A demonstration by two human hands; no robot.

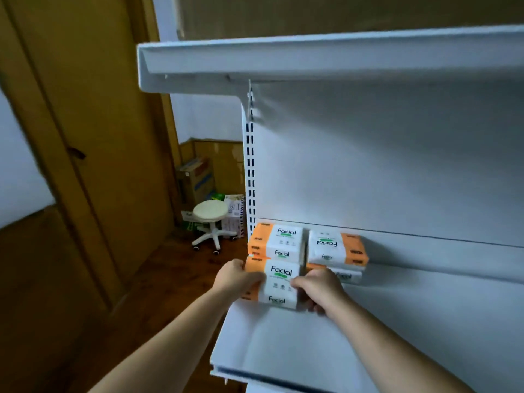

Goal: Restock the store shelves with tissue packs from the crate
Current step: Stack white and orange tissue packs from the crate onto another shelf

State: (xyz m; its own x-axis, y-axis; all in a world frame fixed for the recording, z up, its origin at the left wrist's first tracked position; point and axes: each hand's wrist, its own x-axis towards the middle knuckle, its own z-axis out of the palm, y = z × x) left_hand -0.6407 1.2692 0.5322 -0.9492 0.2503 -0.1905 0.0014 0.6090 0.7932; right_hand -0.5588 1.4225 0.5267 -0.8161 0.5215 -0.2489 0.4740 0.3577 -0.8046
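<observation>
Both my hands hold one white-and-orange "Facial" tissue pack (pixel 279 282) at the left end of the white shelf (pixel 297 344). My left hand (pixel 235 279) grips its orange left end and my right hand (pixel 317 289) grips its right end. Behind it, against the back panel, sits another pack (pixel 279 241). To the right a pack (pixel 336 246) lies on top of a lower pack (pixel 344 275). The crate is out of view.
An upper white shelf (pixel 326 56) overhangs at head height. The slotted upright (pixel 250 171) marks the shelf's left side. Left of it stand a white wheeled stool (pixel 211 219), cardboard boxes (pixel 197 178) and a wooden door (pixel 85 123) on a wood floor.
</observation>
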